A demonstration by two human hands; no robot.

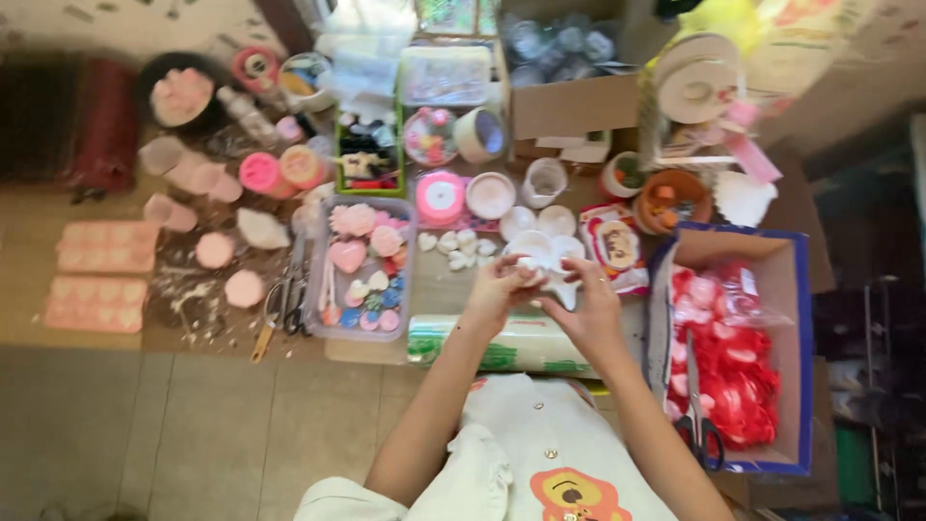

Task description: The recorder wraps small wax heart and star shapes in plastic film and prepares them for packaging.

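Note:
My left hand (495,289) and my right hand (588,307) meet over a small white piece (531,273), both pinching it just above a white flower-shaped palette (542,249). Small white heart shapes (457,248) lie to the left of the hands. A clear tray (362,265) with pink, white and blue heart and flower shapes sits further left. A green-and-white roll (511,345) lies under my forearms.
A blue-edged cardboard box (786,289) of red hearts in bags with scissors (696,410) stands at the right. Pink moulds (96,275), pink cups, tape rolls, bowls and boxes crowd the back and left. Tools (285,304) lie beside the tray.

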